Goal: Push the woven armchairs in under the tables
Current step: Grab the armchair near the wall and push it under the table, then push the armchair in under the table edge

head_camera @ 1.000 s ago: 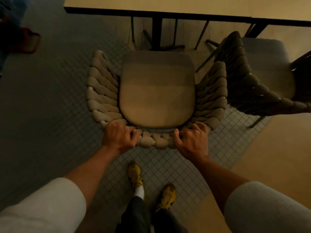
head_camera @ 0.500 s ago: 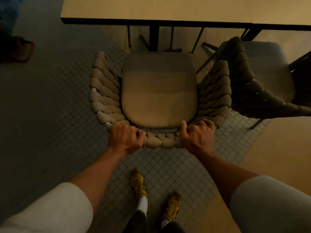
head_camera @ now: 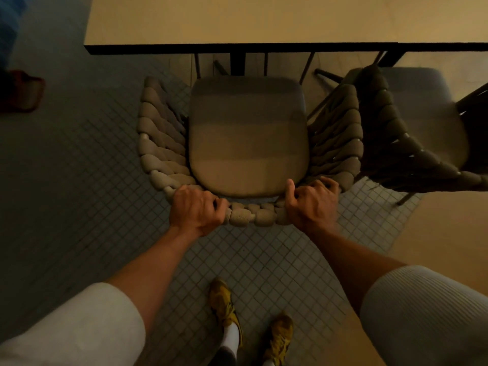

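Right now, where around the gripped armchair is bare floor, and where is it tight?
Free: tiled floor left of the armchair, and behind it toward the shoes. Crowded: its right side, close beside the second armchair; table legs ahead.

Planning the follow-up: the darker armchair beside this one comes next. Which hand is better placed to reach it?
Probably right. The right hand grips the woven back at the end nearest the darker armchair; the left hand grips the far end.
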Demonstrator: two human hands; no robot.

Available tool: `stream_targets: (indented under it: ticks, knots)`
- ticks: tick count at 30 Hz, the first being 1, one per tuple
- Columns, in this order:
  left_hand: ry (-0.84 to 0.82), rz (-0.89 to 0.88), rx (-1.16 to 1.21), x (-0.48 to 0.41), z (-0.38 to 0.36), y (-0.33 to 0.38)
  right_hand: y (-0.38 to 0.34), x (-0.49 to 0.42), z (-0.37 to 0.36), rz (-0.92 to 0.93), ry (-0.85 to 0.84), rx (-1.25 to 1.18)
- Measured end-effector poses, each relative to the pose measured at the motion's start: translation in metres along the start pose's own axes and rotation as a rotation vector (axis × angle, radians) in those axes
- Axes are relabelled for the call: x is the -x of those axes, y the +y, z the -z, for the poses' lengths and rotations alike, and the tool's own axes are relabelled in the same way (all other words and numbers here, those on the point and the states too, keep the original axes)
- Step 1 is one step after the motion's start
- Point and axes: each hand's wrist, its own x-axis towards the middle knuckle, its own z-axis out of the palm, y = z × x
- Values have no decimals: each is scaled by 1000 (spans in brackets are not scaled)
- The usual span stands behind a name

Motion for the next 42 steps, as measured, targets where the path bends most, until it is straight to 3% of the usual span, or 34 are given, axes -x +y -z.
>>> stream_targets:
  ticks: [9,14,22,25,28,32,42]
  knots:
    - [-3,-25,13,-48,-2,-6,-3,-49,-3,10,0,-15]
    - [-123,-68,-143,-57,1,-7,-5,-55,-1,27,-47,11]
    - [-405,-104,-52,-35,50,6,9,-37,55,251,-530,-71]
    - [-546,-73,9,-15,91,16,8,-22,102,186,-681,-154]
    - [-581,-166,52,-4,134,33,12,-11,147,156,-796,-214]
    - [-683,-315,22,15,168,67,41,4,195,166,-880,-135]
    - [-712,-297,92,14,195,201,187,37,241,40,-835,-242]
